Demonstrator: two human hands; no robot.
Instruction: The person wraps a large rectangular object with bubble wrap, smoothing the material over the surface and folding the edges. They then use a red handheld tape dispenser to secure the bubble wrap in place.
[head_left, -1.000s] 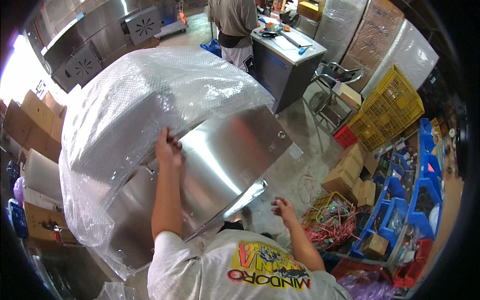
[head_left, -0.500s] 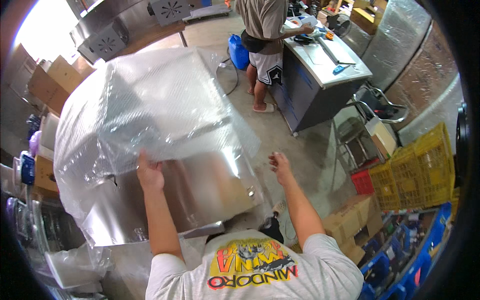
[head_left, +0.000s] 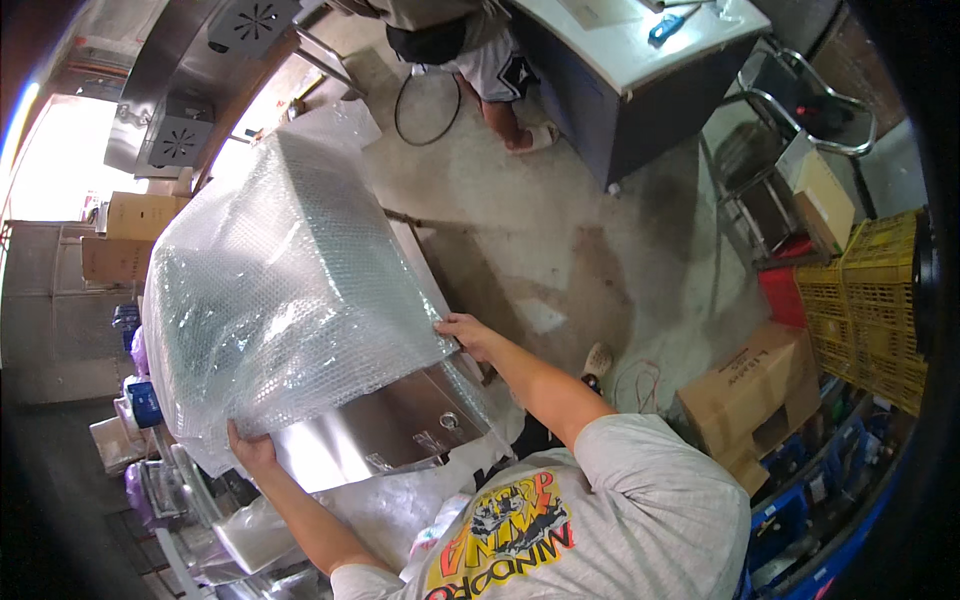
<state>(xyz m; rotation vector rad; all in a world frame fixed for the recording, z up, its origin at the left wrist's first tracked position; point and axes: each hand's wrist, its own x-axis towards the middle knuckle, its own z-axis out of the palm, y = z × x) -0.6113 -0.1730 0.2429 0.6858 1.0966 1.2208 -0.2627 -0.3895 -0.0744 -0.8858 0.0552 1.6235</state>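
A large sheet of clear bubble wrap (head_left: 270,270) drapes over a big boxy object with a shiny metal surface (head_left: 400,415). Its lower part shows bare, with a small round fitting near the right corner. My left hand (head_left: 252,450) grips the near left edge of the wrap, fingers partly under it. At the right edge of the sheet, my right hand (head_left: 470,335) pinches the wrap between thumb and fingers. Both arms are spread along the near edge. More clear plastic lies around the metal object's near corner.
Another person (head_left: 505,75) stands ahead beside a dark desk with a white top (head_left: 620,50). Right of me are a metal-framed chair (head_left: 800,100), yellow crates (head_left: 870,300) and a cardboard box (head_left: 750,390). Cartons (head_left: 140,215) and wrapped items stand left. A cable loop (head_left: 428,140) lies on the floor.
My right hand has come from free air onto the wrap's right edge. My left hand has moved to its left edge, and the sheet now lies spread flatter. The view has shifted.
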